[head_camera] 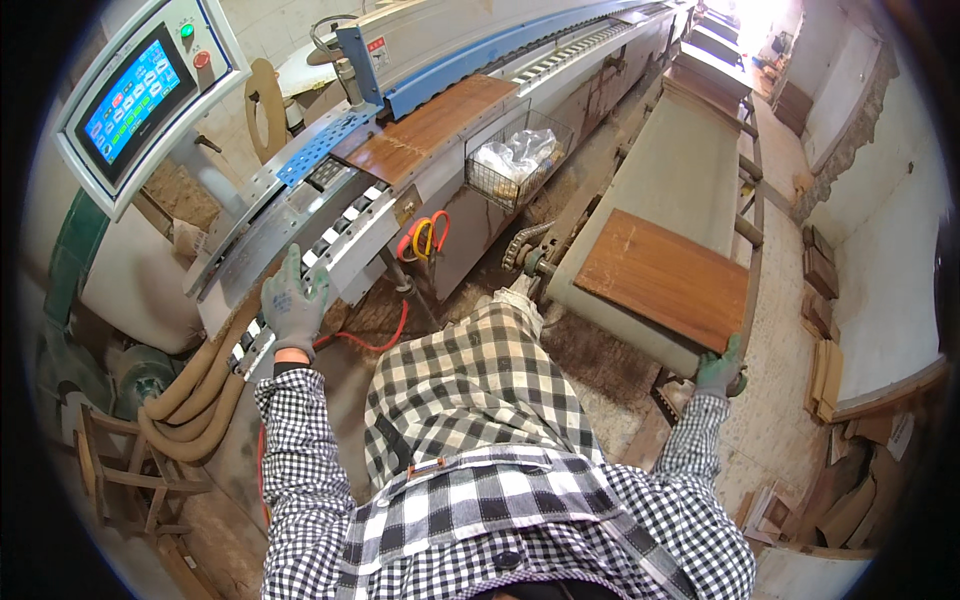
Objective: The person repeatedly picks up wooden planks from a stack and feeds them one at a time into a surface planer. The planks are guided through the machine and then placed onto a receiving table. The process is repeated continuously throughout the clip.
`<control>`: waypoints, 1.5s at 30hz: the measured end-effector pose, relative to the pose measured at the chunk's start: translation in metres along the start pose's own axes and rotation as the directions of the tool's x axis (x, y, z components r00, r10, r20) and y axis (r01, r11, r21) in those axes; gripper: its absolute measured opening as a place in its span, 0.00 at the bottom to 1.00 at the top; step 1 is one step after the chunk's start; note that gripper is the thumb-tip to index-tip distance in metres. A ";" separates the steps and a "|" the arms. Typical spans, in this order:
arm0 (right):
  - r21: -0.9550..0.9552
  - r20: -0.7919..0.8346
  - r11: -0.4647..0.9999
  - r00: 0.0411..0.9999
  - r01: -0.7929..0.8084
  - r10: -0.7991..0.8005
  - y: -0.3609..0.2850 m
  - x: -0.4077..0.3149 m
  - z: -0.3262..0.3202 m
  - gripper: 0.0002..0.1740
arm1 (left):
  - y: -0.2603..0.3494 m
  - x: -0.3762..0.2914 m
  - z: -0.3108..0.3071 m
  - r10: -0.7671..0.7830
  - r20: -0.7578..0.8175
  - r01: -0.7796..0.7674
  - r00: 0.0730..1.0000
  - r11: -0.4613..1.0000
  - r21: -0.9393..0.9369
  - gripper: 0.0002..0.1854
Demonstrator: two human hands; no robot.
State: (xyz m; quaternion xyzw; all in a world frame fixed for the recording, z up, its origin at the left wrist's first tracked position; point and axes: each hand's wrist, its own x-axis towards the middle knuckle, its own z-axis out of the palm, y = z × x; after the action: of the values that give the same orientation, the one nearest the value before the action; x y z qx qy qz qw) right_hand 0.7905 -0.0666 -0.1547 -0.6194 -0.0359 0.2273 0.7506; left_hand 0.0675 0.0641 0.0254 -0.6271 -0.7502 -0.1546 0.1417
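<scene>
My left hand (pixel 295 300), in a grey and green work glove, rests with fingers spread on the roller rail at the infeed end of a long edge-banding machine (pixel 465 172). Beyond it, a brown wood-grain panel (pixel 427 135) lies on the machine's bed beside the blue perforated plate (pixel 330 142). On the right, my gloved right hand (pixel 720 369) touches the near right corner of another brown wood-grain panel (pixel 664 277). That panel lies flat on a wide conveyor belt (pixel 675 165). Whether my right fingers grip its edge is partly hidden.
A control panel with a lit touchscreen (pixel 135 101) stands at upper left. A wire basket (pixel 517 161) holding clear plastic and red and yellow-handled scissors (pixel 424 236) hang on the machine's side. A chain drive (pixel 525 244) sits beside the conveyor. Thick hoses (pixel 195 412) curve at lower left.
</scene>
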 end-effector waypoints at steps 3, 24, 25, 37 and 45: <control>0.255 0.157 0.913 0.945 -0.319 0.287 0.000 -0.020 -0.004 0.26 | -0.005 -0.003 0.005 0.005 -0.020 -0.006 1.000 1.000 -0.004 0.38; 0.245 0.969 0.919 -0.091 0.310 -0.228 -0.005 -0.270 0.290 0.21 | -0.017 -0.147 -0.086 0.172 -0.167 -0.211 0.971 0.943 -0.256 0.42; 0.339 0.941 0.830 -0.168 0.443 -0.295 -0.011 -0.287 0.304 0.23 | -0.026 -0.153 -0.085 0.124 -0.163 -0.161 0.979 0.957 -0.241 0.41; -0.311 0.950 0.602 -0.214 -0.736 0.229 0.017 -0.322 0.370 0.33 | -0.082 -0.127 -0.043 -0.259 -0.268 0.232 0.928 0.964 -0.129 0.35; -0.167 0.941 0.678 0.089 -0.716 0.326 0.088 -0.168 0.238 0.26 | -0.089 -0.098 -0.036 -0.268 -0.232 0.171 0.935 0.915 -0.366 0.36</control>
State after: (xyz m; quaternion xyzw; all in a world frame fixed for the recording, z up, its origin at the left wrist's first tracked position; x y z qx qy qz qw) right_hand 0.5340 0.0969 -0.1451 -0.1997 -0.1891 0.7940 0.5421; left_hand -0.0023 -0.0531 0.0134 -0.5249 -0.7510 -0.3832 0.1164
